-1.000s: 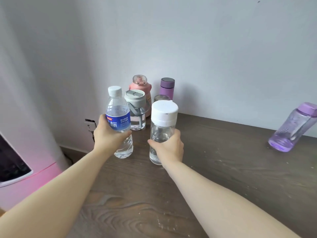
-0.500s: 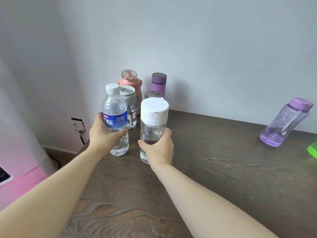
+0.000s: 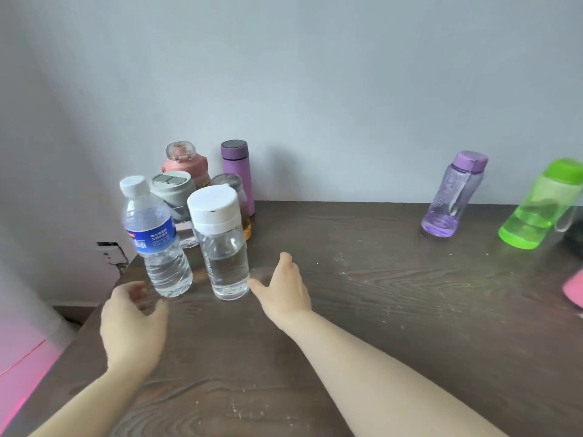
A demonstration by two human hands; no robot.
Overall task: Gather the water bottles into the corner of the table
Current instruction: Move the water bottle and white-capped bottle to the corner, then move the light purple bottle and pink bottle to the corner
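At ten o'clock on the dark wooden tabletop [image 3: 394,294], your spread, empty hands, left [image 3: 132,323] and right [image 3: 285,287], could topple the clear blue-labelled plastic bottle [image 3: 156,239] if either brushes it.

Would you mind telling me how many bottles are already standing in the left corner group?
6: blue-label bottle and white-cap bottle in front; grey-lid bottle, amber-based jar, pink bottle, purple flask behind. Others may be hidden.

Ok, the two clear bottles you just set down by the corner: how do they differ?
The blue-label bottle has a small white screw cap and ribbed walls; the white-lid bottle has a wide white lid and smooth walls. The blue-label bottle carries a printed wrap; the white-lid bottle has only faint side print. The blue-label bottle stands left, nearer the table edge. Both are upright, clear, holding water, and free of either hand.
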